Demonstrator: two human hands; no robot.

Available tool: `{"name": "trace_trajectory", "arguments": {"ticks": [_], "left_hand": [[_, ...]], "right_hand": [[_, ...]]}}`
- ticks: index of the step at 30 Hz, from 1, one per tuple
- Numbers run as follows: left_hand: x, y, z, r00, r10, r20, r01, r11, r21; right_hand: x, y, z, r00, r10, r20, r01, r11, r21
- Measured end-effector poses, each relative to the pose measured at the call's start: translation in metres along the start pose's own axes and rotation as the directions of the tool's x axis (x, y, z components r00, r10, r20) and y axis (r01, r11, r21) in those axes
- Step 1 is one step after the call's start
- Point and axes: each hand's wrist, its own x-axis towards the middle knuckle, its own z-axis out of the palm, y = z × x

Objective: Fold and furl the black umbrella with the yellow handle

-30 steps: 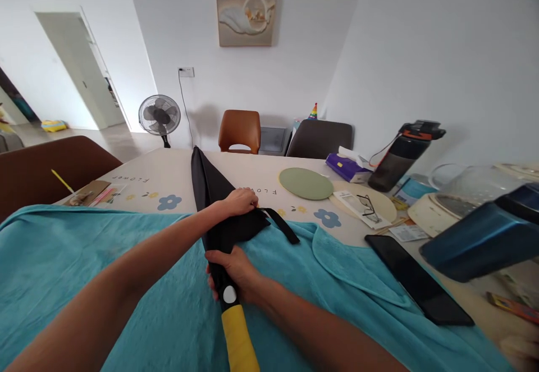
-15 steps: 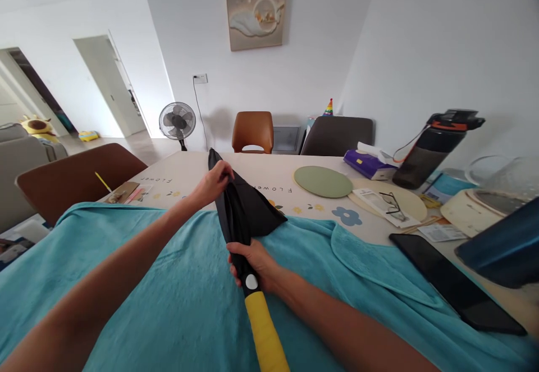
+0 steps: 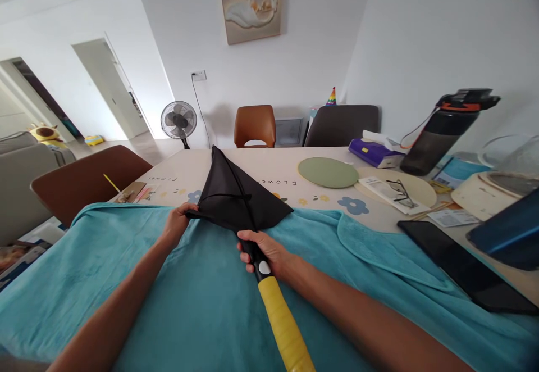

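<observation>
A black umbrella (image 3: 236, 189) with a yellow-wrapped handle (image 3: 286, 327) lies pointing away from me, its canopy folded down and its panels spread loosely to both sides. My left hand (image 3: 179, 223) pinches the edge of the left panel. Around the shaft, just above the white button (image 3: 264, 267), my right hand (image 3: 263, 251) is closed, with part of the gathered cloth under its fingers. A narrow black strap lies across the canopy. Beneath everything is a teal blanket (image 3: 202, 304) spread over the near part of the table.
On the right are a black tablet-like slab (image 3: 463, 265), a dark blue cylinder (image 3: 509, 234), glasses (image 3: 400, 192), a green placemat (image 3: 328, 172), a purple tissue pack (image 3: 373, 153) and a dark bottle (image 3: 442, 136). Chairs (image 3: 255, 125) stand around the table; a fan (image 3: 179, 120) is behind.
My left hand has moved down and left from the upper canopy, drawing the left panel out sideways. My right hand keeps its hold on the shaft. The camera view has shifted slightly.
</observation>
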Motion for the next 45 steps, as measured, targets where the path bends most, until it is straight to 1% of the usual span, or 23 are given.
{"name": "trace_trajectory", "arguments": {"ticks": [2, 5, 8, 11, 13, 16, 18, 21, 23, 25, 26, 27, 28, 29, 30, 31, 32, 33, 35, 37, 40, 42, 45], "left_hand": [[-0.002, -0.005, 0.004, 0.999, -0.036, 0.01, 0.036, 0.999, -0.034], [-0.004, -0.003, 0.005, 0.999, -0.033, -0.014, 0.032, 0.998, -0.06], [-0.008, 0.008, 0.001, 0.995, 0.041, -0.093, -0.049, 0.995, -0.084], [-0.012, 0.02, -0.004, 0.971, 0.146, -0.188, -0.159, 0.986, -0.056], [-0.014, 0.025, -0.005, 0.963, 0.168, -0.209, -0.183, 0.982, -0.054], [-0.014, 0.023, -0.006, 0.967, 0.157, -0.203, -0.17, 0.984, -0.052], [-0.011, 0.018, -0.008, 0.976, 0.127, -0.178, -0.13, 0.992, -0.003], [-0.009, 0.013, -0.017, 0.987, 0.058, -0.147, -0.034, 0.987, 0.159], [-0.012, 0.017, -0.023, 0.977, 0.08, -0.197, -0.023, 0.96, 0.278], [-0.021, 0.028, -0.025, 0.958, 0.134, -0.252, -0.036, 0.932, 0.36], [-0.028, 0.035, -0.023, 0.961, 0.135, -0.24, -0.036, 0.925, 0.377], [-0.037, 0.043, -0.019, 0.976, 0.106, -0.189, -0.026, 0.923, 0.384], [-0.046, 0.05, -0.013, 0.996, 0.044, -0.083, -0.01, 0.926, 0.378], [-0.055, 0.057, -0.005, 0.997, -0.03, 0.071, 0.002, 0.932, 0.363], [-0.063, 0.062, 0.005, 0.964, -0.107, 0.244, 0.01, 0.93, 0.368], [-0.07, 0.066, 0.015, 0.912, -0.154, 0.38, -0.003, 0.924, 0.382], [-0.076, 0.068, 0.025, 0.871, -0.157, 0.465, -0.047, 0.916, 0.399], [-0.081, 0.069, 0.035, 0.859, -0.137, 0.493, -0.101, 0.899, 0.426], [-0.088, 0.07, 0.051, 0.874, -0.089, 0.478, -0.189, 0.844, 0.503], [-0.093, 0.07, 0.061, 0.895, -0.11, 0.432, -0.189, 0.785, 0.59], [-0.1, 0.072, 0.065, 0.875, -0.19, 0.446, -0.17, 0.741, 0.65], [-0.104, 0.072, 0.065, 0.871, -0.208, 0.446, -0.182, 0.705, 0.685], [-0.104, 0.067, 0.062, 0.91, -0.21, 0.358, -0.159, 0.62, 0.768]], "right_hand": [[0.001, 0.0, -0.002, 1.0, 0.017, 0.016, -0.017, 1.0, 0.017], [0.002, 0.0, -0.003, 0.999, 0.026, 0.026, -0.026, 0.999, 0.031], [0.0, -0.001, -0.001, 1.0, 0.015, 0.027, -0.016, 1.0, 0.026], [-0.003, -0.003, 0.001, 0.999, 0.029, 0.015, -0.029, 1.0, 0.001], [-0.004, -0.003, 0.001, 0.999, 0.043, 0.01, -0.043, 0.999, -0.012], [-0.004, -0.004, 0.002, 0.999, 0.039, 0.012, -0.039, 0.999, -0.013], [-0.004, -0.003, 0.002, 0.999, 0.031, 0.009, -0.031, 0.999, -0.016], [-0.003, -0.002, 0.003, 1.0, 0.017, -0.018, -0.018, 0.999, -0.041], [-0.002, -0.001, 0.003, 0.999, 0.012, -0.03, -0.013, 0.998, -0.058], [-0.001, -0.001, 0.003, 0.999, 0.006, -0.032, -0.009, 0.998, -0.069], [-0.001, 0.0, 0.002, 0.999, 0.008, -0.035, -0.01, 0.997, -0.077], [0.0, 0.0, 0.002, 0.999, 0.008, -0.037, -0.011, 0.996, -0.086], [0.001, 0.001, 0.002, 0.999, 0.005, -0.038, -0.009, 0.996, -0.094], [0.002, 0.001, 0.002, 0.999, 0.003, -0.039, -0.007, 0.995, -0.101], [0.002, 0.001, 0.001, 0.999, 0.0, -0.042, -0.004, 0.994, -0.107], [0.003, 0.002, 0.001, 0.999, -0.004, -0.044, -0.001, 0.994, -0.112], [0.003, 0.002, 0.001, 0.999, -0.008, -0.045, 0.003, 0.994, -0.113], [0.003, 0.002, 0.001, 0.999, -0.013, -0.046, 0.007, 0.993, -0.114], [0.004, 0.003, 0.0, 0.999, -0.024, -0.041, 0.019, 0.993, -0.116], [0.004, 0.003, -0.001, 0.999, -0.034, -0.02, 0.031, 0.992, -0.12], [0.005, 0.002, -0.001, 1.0, -0.029, -0.007, 0.028, 0.992, -0.122], [0.004, 0.002, -0.001, 1.0, -0.019, -0.017, 0.017, 0.993, -0.116], [0.004, 0.002, 0.0, 0.999, -0.026, -0.026, 0.023, 0.994, -0.111]]}}
